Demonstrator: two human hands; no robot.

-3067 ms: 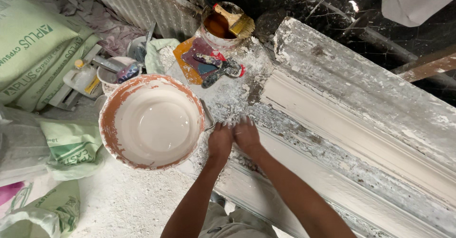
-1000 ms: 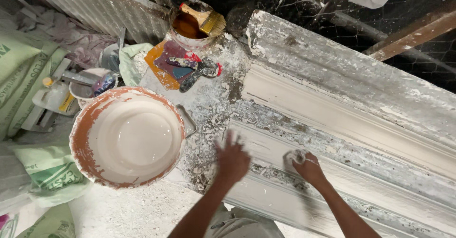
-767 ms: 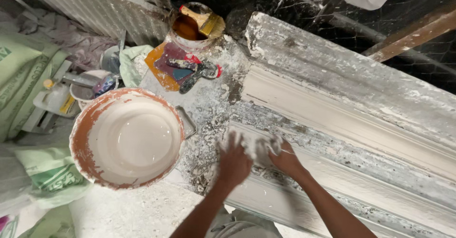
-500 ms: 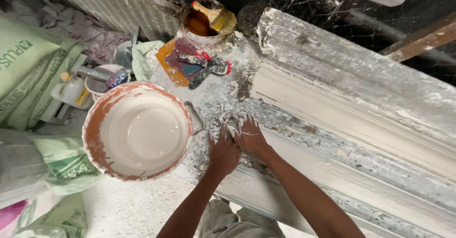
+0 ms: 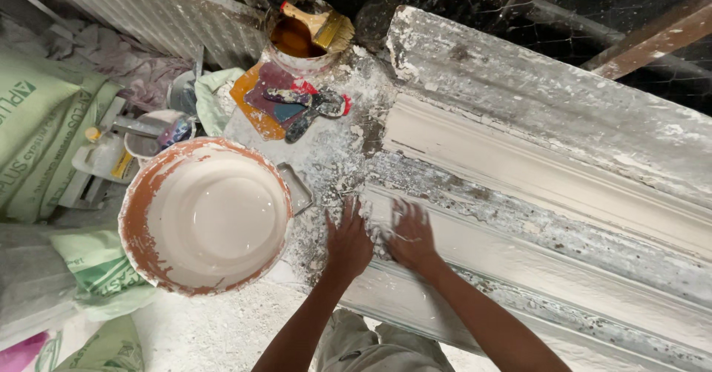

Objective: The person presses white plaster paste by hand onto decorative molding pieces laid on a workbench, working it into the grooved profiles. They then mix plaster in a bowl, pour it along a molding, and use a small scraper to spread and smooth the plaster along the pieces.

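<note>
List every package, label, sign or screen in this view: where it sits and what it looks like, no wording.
Big sack: far left, lying slanted; pale green with darker green print.
Second sack: lower left beside the bowl; pale green and white, crumpled.
Third sack: bottom left corner; green, partly cut off.
Small bottle: left of the bowl; whitish with a yellow cap and label.
No signs or screens show.

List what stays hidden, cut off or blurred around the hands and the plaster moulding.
- Right hand: head view, fingers motion-blurred; any grip unreadable.
- Left hand: lies flat, covering the surface beneath its palm.
- Plaster moulding: runs off the right edge, its far end cut off.
- Basin: white mix hides its bottom.
- Tin: brown liquid conceals its depth; the brush lies across the rim.
</note>
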